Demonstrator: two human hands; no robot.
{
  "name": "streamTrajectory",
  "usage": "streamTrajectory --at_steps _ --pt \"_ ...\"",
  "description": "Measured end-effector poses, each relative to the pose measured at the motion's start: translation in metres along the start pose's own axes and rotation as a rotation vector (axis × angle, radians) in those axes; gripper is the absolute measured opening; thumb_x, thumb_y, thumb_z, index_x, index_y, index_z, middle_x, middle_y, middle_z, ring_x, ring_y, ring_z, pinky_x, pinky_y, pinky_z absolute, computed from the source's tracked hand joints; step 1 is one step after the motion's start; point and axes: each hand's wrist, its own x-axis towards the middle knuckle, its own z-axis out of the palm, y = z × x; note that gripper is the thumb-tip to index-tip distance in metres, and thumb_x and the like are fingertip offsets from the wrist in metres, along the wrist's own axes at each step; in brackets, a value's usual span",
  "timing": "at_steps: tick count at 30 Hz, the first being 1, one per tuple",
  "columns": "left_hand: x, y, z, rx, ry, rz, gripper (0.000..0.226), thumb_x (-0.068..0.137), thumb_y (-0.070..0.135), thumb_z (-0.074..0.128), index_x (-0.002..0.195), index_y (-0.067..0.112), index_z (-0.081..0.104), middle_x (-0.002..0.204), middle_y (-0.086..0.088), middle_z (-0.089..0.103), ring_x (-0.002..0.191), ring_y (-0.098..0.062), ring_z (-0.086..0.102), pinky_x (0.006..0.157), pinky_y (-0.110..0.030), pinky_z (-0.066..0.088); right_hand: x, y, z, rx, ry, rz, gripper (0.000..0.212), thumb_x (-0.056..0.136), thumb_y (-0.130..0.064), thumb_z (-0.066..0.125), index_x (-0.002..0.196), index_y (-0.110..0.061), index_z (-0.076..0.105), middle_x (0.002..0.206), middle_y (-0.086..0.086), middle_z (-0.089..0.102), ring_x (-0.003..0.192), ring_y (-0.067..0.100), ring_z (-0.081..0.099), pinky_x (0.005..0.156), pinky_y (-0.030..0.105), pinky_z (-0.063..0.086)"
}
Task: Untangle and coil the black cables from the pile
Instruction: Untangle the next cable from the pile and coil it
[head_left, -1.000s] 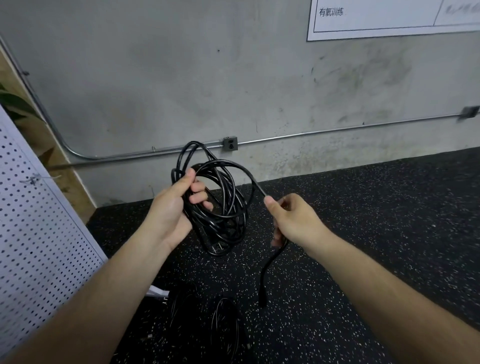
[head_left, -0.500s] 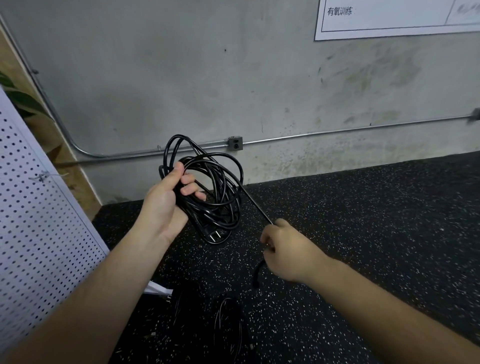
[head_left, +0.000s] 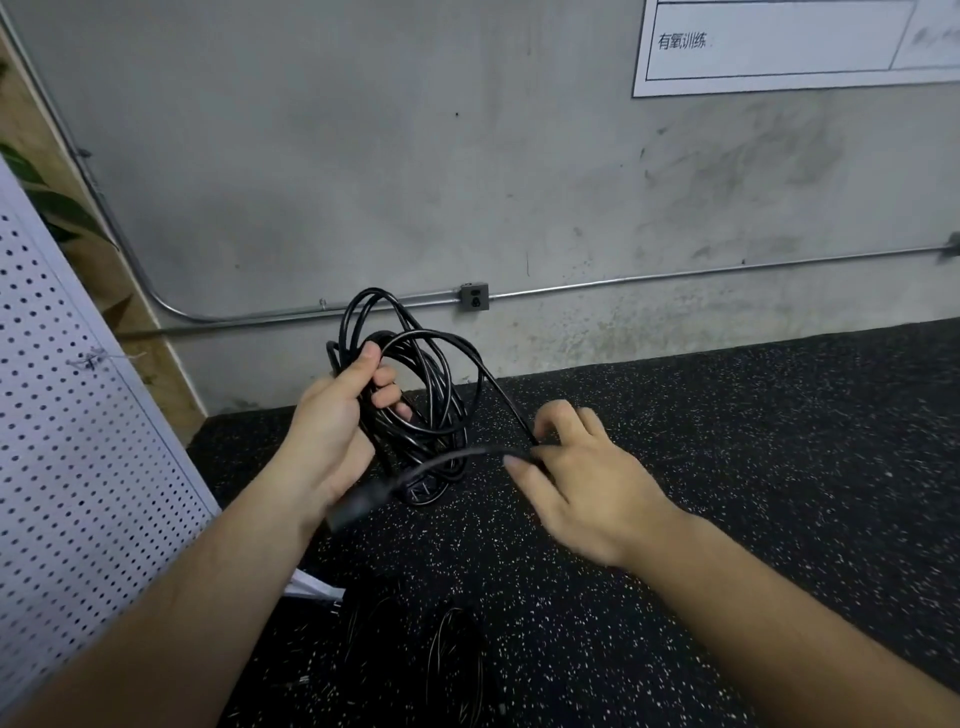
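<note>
Left hand (head_left: 332, 431) grips a coil (head_left: 434, 395) of black cable, thumb over the bundled loops, held up in front of the wall and clear of the floor (head_left: 753, 441). Right hand (head_left: 592, 483) pinches the tail (head_left: 506, 400) of the same cable just beside the coil. From that pinch the tail bends back toward the left wrist and ends in a plug (head_left: 358, 501).

Progress, as judged: this cable is mostly gathered, and only the short tail is left to wind in. Its loops cross unevenly, so the coil is loose, not neat. More cables (head_left: 457, 660) lie on the floor below the arms, so the task is unfinished.

Visibility: those cables are dark against dark flooring. Their number, and whether they are coiled or tangled, cannot be told. A white item (head_left: 314, 587) beside them is partly hidden by the left forearm.
</note>
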Motion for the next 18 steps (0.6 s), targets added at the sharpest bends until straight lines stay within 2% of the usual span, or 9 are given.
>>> streamTrajectory --at_steps 3,6,8,10,12,15,18 --pt "0.002 0.000 -0.002 0.045 -0.022 0.008 0.015 0.104 0.025 0.056 0.090 0.018 0.054 0.075 0.006 0.047 0.057 -0.007 0.043 0.064 -0.028 0.047 0.002 -0.007 -0.011 0.412 0.061 0.040 0.064 0.106 -0.051 0.027 0.067 -0.014 0.062 0.095 -0.009 0.051 0.081 0.007 0.056 0.079 0.030 0.042" --pt "-0.001 -0.007 0.002 0.041 -0.005 0.001 0.013 0.103 0.026 0.058 0.092 0.018 0.055 0.074 0.006 0.049 0.057 -0.006 0.042 0.062 -0.026 0.046 0.003 -0.016 -0.016 0.505 0.195 0.055 0.067 0.108 -0.045 0.024 0.061 -0.012 0.058 0.077 -0.004 0.056 0.072 0.009 0.057 0.071 0.023 0.039" --pt "-0.004 -0.014 0.008 0.041 -0.020 -0.012 0.016 0.100 0.030 0.061 0.093 0.017 0.054 0.075 0.005 0.049 0.058 -0.007 0.044 0.064 -0.028 0.047 0.005 -0.026 -0.015 0.337 0.200 0.034 0.063 0.108 -0.048 0.018 0.068 -0.017 0.056 0.081 -0.005 0.055 0.069 0.008 0.057 0.071 0.025 0.046" --pt "-0.008 -0.021 0.016 0.052 -0.019 -0.022 0.023 0.096 0.035 0.062 0.092 0.015 0.054 0.074 0.004 0.051 0.060 -0.008 0.047 0.068 -0.029 0.047 0.007 -0.038 -0.011 0.049 0.146 0.011 0.062 0.108 -0.050 0.015 0.086 -0.016 0.062 0.094 -0.003 0.053 0.073 0.016 0.058 0.069 0.033 0.051" --pt "-0.013 -0.027 0.024 0.090 -0.003 -0.032 0.030 0.091 0.042 0.063 0.093 0.014 0.054 0.077 0.001 0.053 0.063 -0.010 0.053 0.068 -0.030 0.047 0.009 -0.049 -0.006 -0.140 0.080 -0.009 0.064 0.109 -0.047 0.015 0.094 -0.012 0.066 0.107 0.003 0.053 0.078 0.024 0.058 0.065 0.034 0.046" --pt "-0.019 -0.034 0.031 0.209 0.017 -0.052 0.038 0.083 0.049 0.069 0.091 0.013 0.057 0.091 -0.013 0.062 0.073 -0.019 0.063 0.066 -0.033 0.053 0.010 -0.059 0.001 -0.247 -0.008 -0.064 0.058 0.111 -0.040 0.017 0.111 -0.009 0.067 0.120 0.009 0.053 0.090 0.030 0.059 0.066 0.035 0.039" --pt "-0.027 -0.035 0.035 0.274 0.004 -0.059 0.037 0.077 0.042 0.075 0.088 0.009 0.062 0.089 -0.013 0.072 0.084 -0.026 0.064 0.078 -0.041 0.052 0.010 -0.061 0.002 -0.353 -0.085 -0.124 0.055 0.112 -0.037 0.017 0.121 -0.008 0.063 0.123 0.012 0.050 0.088 0.029 0.055 0.064 0.037 0.035"
